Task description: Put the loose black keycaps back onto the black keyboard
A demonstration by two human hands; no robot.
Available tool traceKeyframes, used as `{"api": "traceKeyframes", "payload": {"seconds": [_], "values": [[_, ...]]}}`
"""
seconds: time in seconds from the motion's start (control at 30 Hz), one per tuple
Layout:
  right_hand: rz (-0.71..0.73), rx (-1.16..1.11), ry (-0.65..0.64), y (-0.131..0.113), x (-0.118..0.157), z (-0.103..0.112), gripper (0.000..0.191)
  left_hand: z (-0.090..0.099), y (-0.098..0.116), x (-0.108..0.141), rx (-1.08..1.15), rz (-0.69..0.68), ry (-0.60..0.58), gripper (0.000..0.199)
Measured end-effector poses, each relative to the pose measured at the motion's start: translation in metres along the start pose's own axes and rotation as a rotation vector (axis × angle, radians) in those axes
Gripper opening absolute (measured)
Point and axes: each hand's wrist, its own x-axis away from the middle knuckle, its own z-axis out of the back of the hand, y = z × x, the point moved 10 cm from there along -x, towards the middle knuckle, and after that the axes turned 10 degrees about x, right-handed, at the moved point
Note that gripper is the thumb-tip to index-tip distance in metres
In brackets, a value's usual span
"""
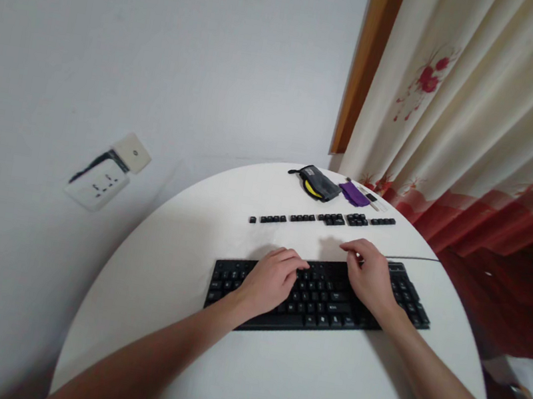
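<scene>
A black keyboard [277,321] lies across the white round table, its top row partly bare of keycaps. My left hand [274,278] rests over its middle, fingers stretched toward the top row and the thumb apart from them. Just past the keyboard's far edge, my right hand [370,273] is raised, with thumb and fingers curled together in a pinch. Anything between those fingertips is too small to make out. Behind the hands, loose black keycaps [302,218] are lined up in groups, including a larger cluster [357,220] and a single keycap [252,219] at the left end.
At the table's [161,257] far edge sit a dark grey pouch [322,183] with yellow showing, a purple cloth-like item [354,194] and a thin brush-like tool [372,201]. A cable [414,258] runs off right. The wall carries a socket [99,185]; a curtain [465,123] hangs right.
</scene>
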Motion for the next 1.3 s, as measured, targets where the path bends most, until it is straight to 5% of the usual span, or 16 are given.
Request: {"api": "traceKeyframes", "payload": {"seconds": [0.43,0.77,1.0,1.3], "values": [[0.033,0.38,-0.117,-0.002,-0.023,-0.036,0.05,0.003,0.003,0.0,0.024,-0.028,0.031,0.035],[-0.009,0.596,-0.217,0.002,-0.046,-0.063,0.049,0.002,0.002,0.001,0.043,-0.042,0.052,0.033],[0.033,0.565,-0.261,-0.009,-0.029,-0.064,0.049,0.004,0.001,0.001,0.043,-0.046,0.091,0.033],[0.181,0.423,-0.389,-0.068,0.014,-0.069,0.048,0.018,-0.017,0.002,-0.089,0.082,0.248,0.024]]}}
